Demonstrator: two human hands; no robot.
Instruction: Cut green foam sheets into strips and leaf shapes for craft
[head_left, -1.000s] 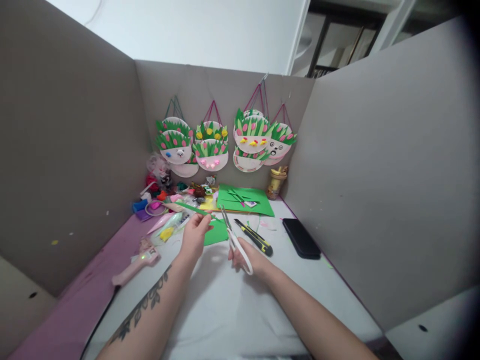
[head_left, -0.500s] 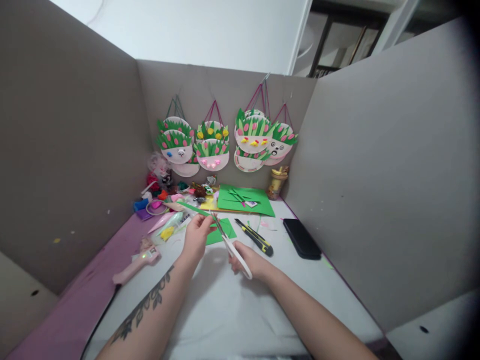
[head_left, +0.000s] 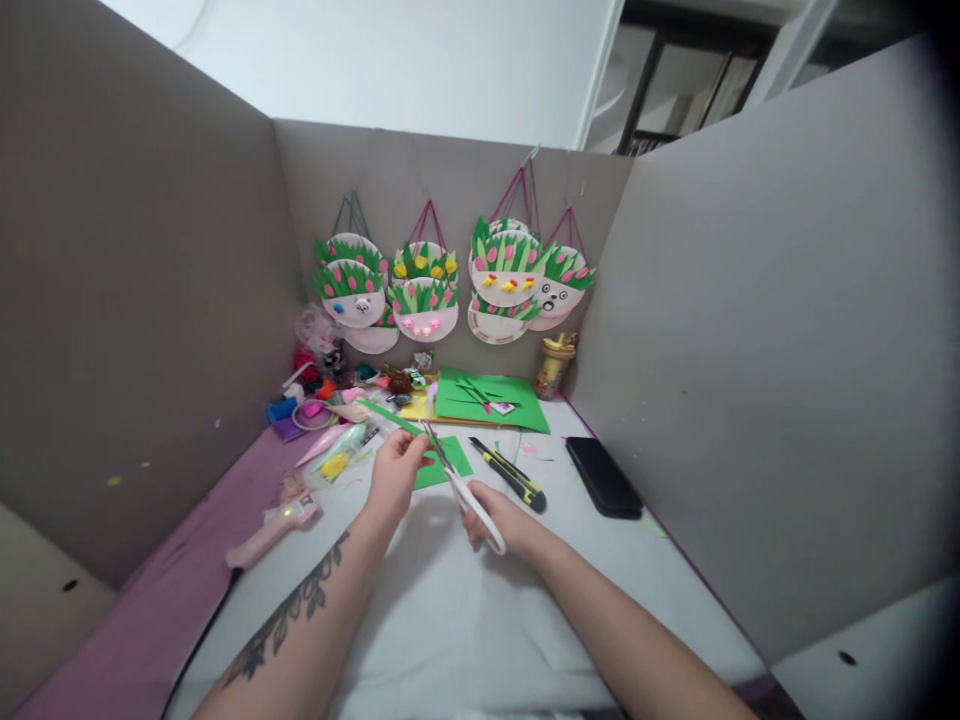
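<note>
My left hand point(head_left: 398, 468) pinches a narrow green paper strip point(head_left: 391, 416), whose long end points up and to the left. White-handled scissors point(head_left: 471, 505) are in my right hand point(head_left: 499, 520), with fingers wrapped round the handles. The blades point away from me and meet the strip just right of my left fingertips. Whether the blades are fully closed is hard to see. Below the blades, a green paper piece point(head_left: 452, 462) lies on the white table cover point(head_left: 450, 620).
A yellow-black utility knife point(head_left: 508, 474) and a black phone point(head_left: 604, 478) lie to the right. On the left rests a pink glue gun point(head_left: 276, 530). Craft bits and a green sheet point(head_left: 525, 400) with cut strips sit behind. Decorated paper-plate pockets point(head_left: 425, 318) hang on the grey back panel.
Both hands stay in nearly the same place. The scissors have shifted slightly, and their blades look closer together now.
</note>
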